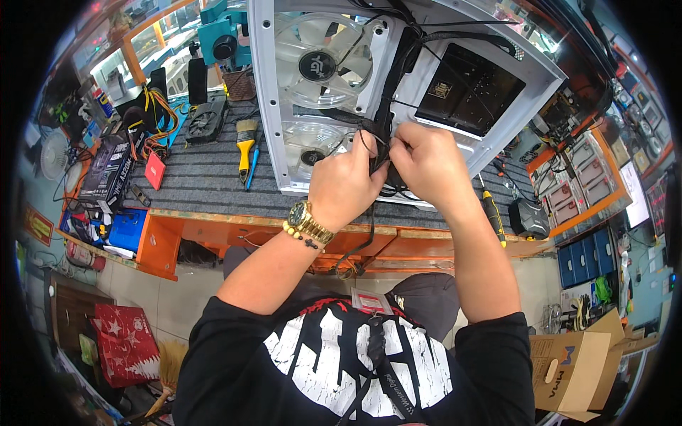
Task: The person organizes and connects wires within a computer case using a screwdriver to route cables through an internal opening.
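A white computer case (264, 99) stands on the grey striped bench, its open side toward me. Down its middle runs a bundle of black cables (392, 84). My left hand (346, 182) is closed on the lower part of this bundle, thumb and fingers pinched together. Right beside it my right hand (431, 165) also pinches the black cables, its fingers curled; the exact strand is hidden. A loose black cable hangs below the hands over the bench edge. Behind the left hand are two clear case fans (318, 67). To the upper right, a dark panel (469, 91) shows through an opening.
Left of the case lie a yellow-handled brush (245, 145), a blue pen-like tool (253, 169), a graphics card (206, 121) and a red card (154, 170). A yellow-black screwdriver (491, 209) lies to the right, near a black device (529, 218). A cardboard box (582, 362) sits lower right.
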Available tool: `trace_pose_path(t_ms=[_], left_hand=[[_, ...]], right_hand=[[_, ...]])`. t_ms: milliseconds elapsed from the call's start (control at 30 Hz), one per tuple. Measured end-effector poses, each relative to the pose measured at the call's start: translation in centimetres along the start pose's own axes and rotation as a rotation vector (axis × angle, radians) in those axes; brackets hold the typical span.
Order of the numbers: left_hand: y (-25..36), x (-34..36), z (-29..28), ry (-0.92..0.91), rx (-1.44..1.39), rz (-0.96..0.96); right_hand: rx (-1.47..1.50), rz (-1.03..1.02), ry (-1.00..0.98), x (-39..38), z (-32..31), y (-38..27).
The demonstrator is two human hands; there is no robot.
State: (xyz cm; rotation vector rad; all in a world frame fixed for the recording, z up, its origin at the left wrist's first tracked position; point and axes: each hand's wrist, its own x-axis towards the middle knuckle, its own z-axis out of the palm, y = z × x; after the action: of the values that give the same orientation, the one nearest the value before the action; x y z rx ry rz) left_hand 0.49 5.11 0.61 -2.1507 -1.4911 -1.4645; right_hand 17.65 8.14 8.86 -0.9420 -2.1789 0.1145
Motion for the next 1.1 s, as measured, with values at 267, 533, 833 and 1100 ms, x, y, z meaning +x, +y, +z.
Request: trace_pose_path(t_ms=[267,533,833,1100], left_hand=[[-0.4,0.2,0.3,0.041,0.015,0.015],[0.5,0.5,0.8,0.175,0.079,-0.023],[1.4,0.7,0.3,0.067,0.124,-0.116],[1.0,0.8,0.7,-0.012,0.262,-0.110]], right_hand=[[-0.073,0.101,-0.083,0.5,0.1,-0.7],[-0.080,0.116,-0.119,0.8,0.1,-0.5],[-0.080,0.095,-0.137,0.6,-0.7,-0.4],[0.103,0.039,-0.091,-1.0,-0.8,-0.7]])
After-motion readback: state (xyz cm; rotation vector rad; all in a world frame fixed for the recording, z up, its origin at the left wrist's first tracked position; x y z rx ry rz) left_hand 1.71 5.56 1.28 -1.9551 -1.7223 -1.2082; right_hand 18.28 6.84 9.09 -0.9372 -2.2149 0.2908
